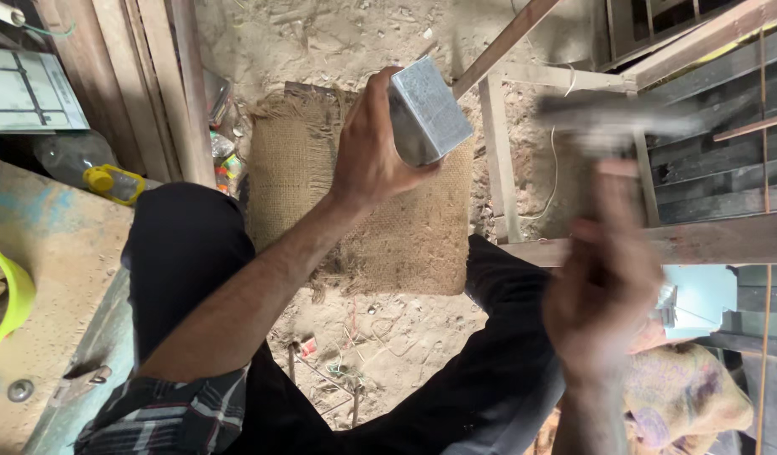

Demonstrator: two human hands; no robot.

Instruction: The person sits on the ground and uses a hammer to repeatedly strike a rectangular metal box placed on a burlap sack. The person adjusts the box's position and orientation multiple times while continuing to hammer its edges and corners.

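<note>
Left hand (373, 152) wraps one grey metal box (428, 114); right hand (603, 278), blurred, grips one hammer (611, 122) above one burlap mat (355, 211).

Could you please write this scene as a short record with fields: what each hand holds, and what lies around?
left hand: grips a grey metal box, held up over the burlap mat
right hand: blurred, raised, closed on the handle of a hammer
ground: sandy floor with small scraps
person's left side: worn table with the rim of a yellow-green bowl
person's right side: wooden slats and frames
legs: black trousers
</note>
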